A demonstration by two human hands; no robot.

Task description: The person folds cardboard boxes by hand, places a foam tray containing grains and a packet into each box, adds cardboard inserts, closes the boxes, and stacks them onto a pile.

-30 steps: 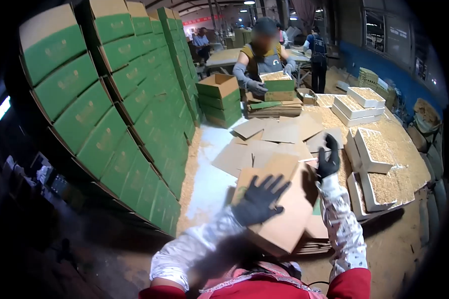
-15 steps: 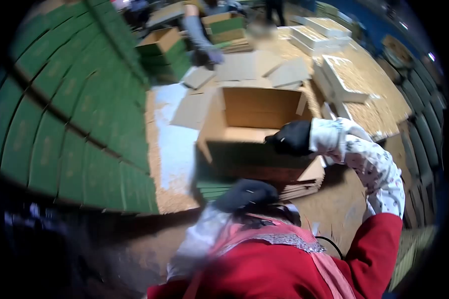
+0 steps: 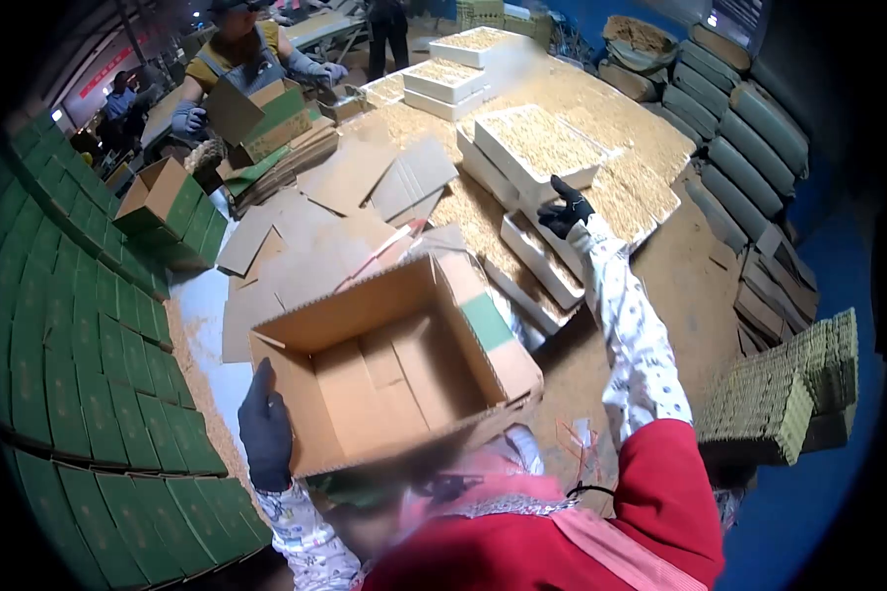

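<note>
An open cardboard box (image 3: pixel 365 394), brown inside and empty, lies close in front of my body. My left hand (image 3: pixel 266 428), in a dark glove, rests flat against the outside of its left wall with the fingers pointing up. Away to the right, my right hand (image 3: pixel 567 209), also gloved, is at the near corner of a white tray (image 3: pixel 542 148) full of light brown crumbly material. Its fingers are apart and it holds nothing. Lower white trays (image 3: pixel 542 261) are just below and left of that hand.
Flat cardboard sheets (image 3: pixel 306 236) lie beyond the box. Green cartons (image 3: pixel 79 384) are stacked at the left. A co-worker (image 3: pixel 241 59) handles another box (image 3: pixel 261 118) at the back left. Filled sacks (image 3: pixel 759 148) and stacked greenish trays (image 3: pixel 759 404) stand at the right.
The view has turned right. The box, turned over from closed side up, now has its opening upward. My left hand has come to its left wall; my right hand has left it for the white trays.
</note>
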